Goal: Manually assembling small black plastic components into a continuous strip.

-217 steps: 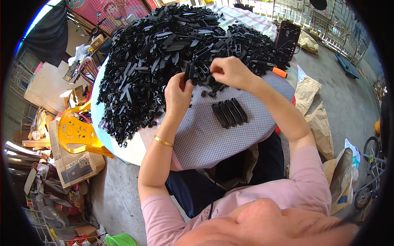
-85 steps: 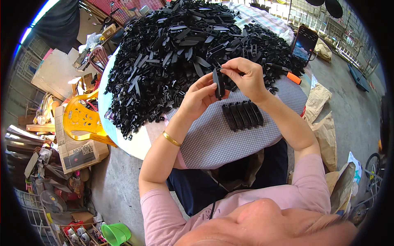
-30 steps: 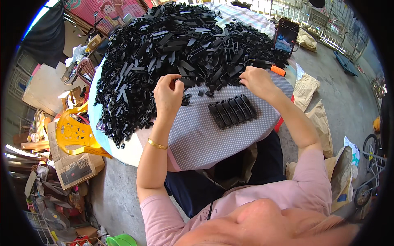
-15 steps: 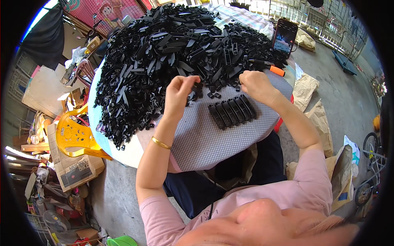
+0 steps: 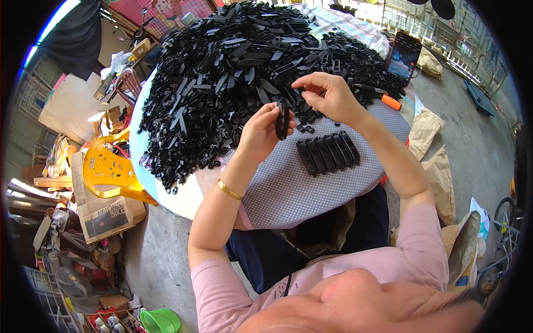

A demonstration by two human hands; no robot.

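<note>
My left hand (image 5: 261,130) holds a long black plastic piece (image 5: 282,118) upright above the grey dotted cloth (image 5: 288,188). My right hand (image 5: 327,95) is raised just right of it, with a small black part pinched between thumb and fingertips. A huge heap of black plastic pieces (image 5: 233,66) covers the round table behind both hands. A neat row of several black pieces (image 5: 327,152) lies side by side on the cloth below my right hand.
A phone (image 5: 403,55) stands propped at the table's far right, with an orange-tipped tool (image 5: 383,100) near it. A yellow plastic chair (image 5: 108,166), cardboard and clutter stand at the left. Paper sacks (image 5: 430,144) lie on the concrete floor at the right.
My left hand lifted a long black piece off the heap and brought it toward the middle. My right hand rose from the cloth with a small part and moved to meet it.
</note>
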